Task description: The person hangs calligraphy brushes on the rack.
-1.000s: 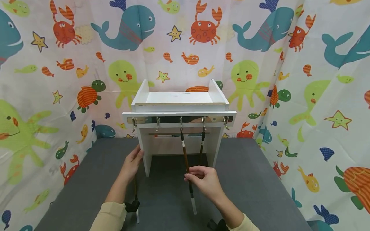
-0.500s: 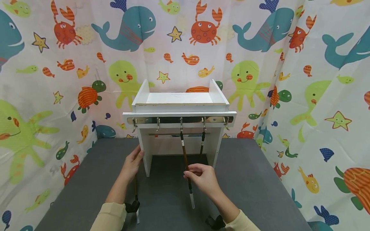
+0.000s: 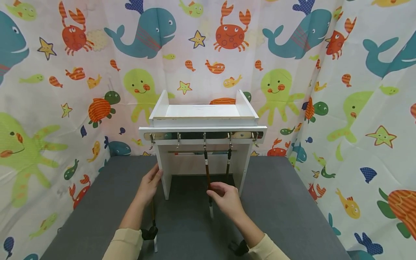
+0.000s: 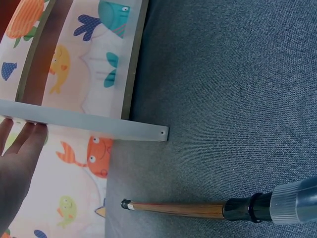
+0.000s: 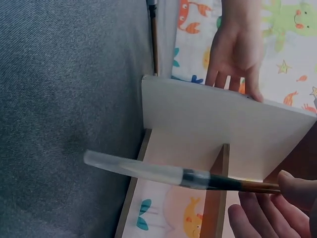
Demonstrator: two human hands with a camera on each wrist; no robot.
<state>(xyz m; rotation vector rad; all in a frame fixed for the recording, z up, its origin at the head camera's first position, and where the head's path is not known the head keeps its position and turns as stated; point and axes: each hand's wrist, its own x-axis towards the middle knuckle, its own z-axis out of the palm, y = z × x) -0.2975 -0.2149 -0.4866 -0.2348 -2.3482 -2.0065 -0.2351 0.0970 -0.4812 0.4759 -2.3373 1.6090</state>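
A white wooden rack [image 3: 208, 122] with a row of metal hooks stands on the grey cloth. From its middle hook hangs a calligraphy brush [image 3: 208, 171] with a brown handle and a clear cap [image 5: 133, 167]. My right hand [image 3: 227, 202] pinches the lower handle between thumb and fingers. A second brush [image 3: 229, 162] hangs from the hook to its right. My left hand [image 3: 149, 185] rests straight fingers against the outer face of the left side panel [image 5: 208, 111], thumb at its front edge. On the cloth left of the rack lies a third brush [image 4: 178, 209], partly hidden by my left arm in the head view.
Several hooks carry nothing, such as the far left hook [image 3: 151, 141]. Grey cloth [image 3: 276, 216] surrounds the rack. A curtain [image 3: 201, 79] printed with sea animals hangs behind and along both sides. Black straps [image 3: 238, 248] are on both wrists.
The capped lower end of the held brush has swung back toward the rack, and my right hand has shifted slightly with it. My left hand stays on the side panel.
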